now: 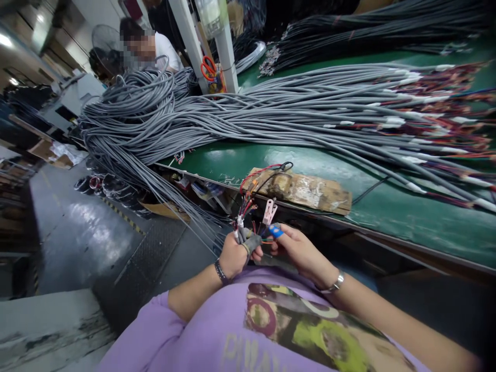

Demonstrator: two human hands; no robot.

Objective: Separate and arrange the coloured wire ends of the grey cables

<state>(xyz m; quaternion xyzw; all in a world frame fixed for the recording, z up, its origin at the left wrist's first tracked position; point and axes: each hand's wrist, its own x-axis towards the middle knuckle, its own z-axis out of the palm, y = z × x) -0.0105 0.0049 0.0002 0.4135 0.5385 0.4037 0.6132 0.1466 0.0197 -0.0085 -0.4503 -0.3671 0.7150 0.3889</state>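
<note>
The person's left hand (232,256) is curled closed around a few grey cables (239,233), whose white-wrapped ends and bare coloured wires stick up above the fist, just off the near edge of a green table (387,219). The right hand (296,247), with a blue cover (276,231) on one digit, is beside it; its fingertips are drawn nearly together at thin coloured wires (266,241) between the hands, but whether they pinch one cannot be told. A pink clip (269,212) stands just above the hands, near a worn wooden board (313,191) at the table's edge. A large bundle of grey cables (232,113) stretches across the table, with black cables (349,39) behind. Orange-handled scissors (208,68) stand upright by a post (228,49). Another person (168,51) in a white top is farther back at left.
</note>
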